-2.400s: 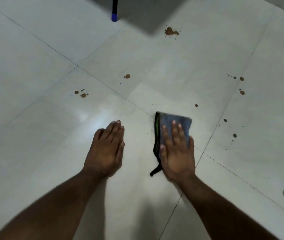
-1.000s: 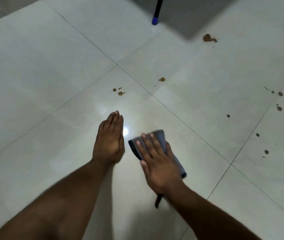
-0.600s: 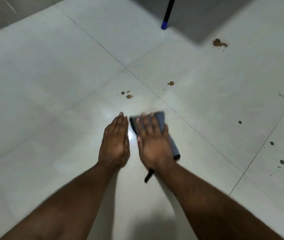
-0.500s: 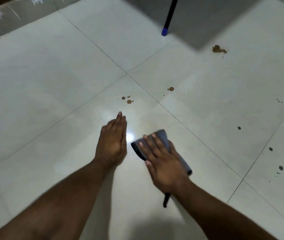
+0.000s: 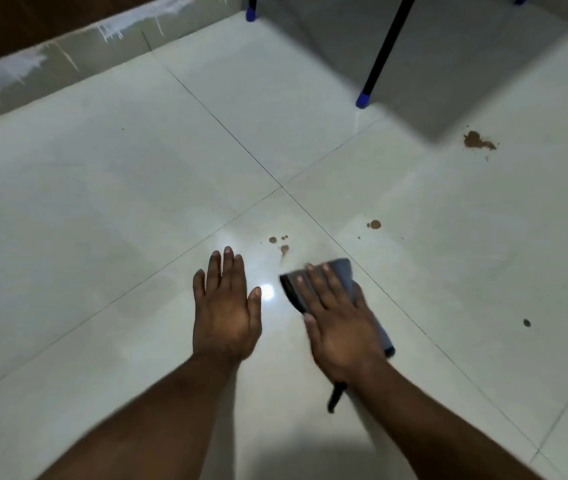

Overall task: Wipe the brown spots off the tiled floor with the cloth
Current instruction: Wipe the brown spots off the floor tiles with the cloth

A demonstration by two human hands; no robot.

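Note:
My right hand (image 5: 336,322) presses flat, fingers straight, on a folded grey cloth (image 5: 343,273) with a black edge on the pale tiled floor (image 5: 102,202). A small cluster of brown spots (image 5: 280,243) lies just ahead of the cloth, the lowest one smeared toward it. Another brown spot (image 5: 374,224) sits further right. A bigger brown splash (image 5: 476,141) lies far right near a shadow. A dark spot (image 5: 526,322) is off to the right. My left hand (image 5: 226,308) rests flat on the floor, left of the cloth, fingers spread.
A black furniture leg with a blue foot (image 5: 362,100) stands at the back right, another blue foot (image 5: 250,13) at the top. A paint-streaked skirting (image 5: 50,60) and wall run along the top left.
My right hand has slid the cloth forward toward the spot cluster, and the lowest spot now looks smeared. My left hand's fingers have spread. The view has tilted up, showing the wall and more furniture legs.

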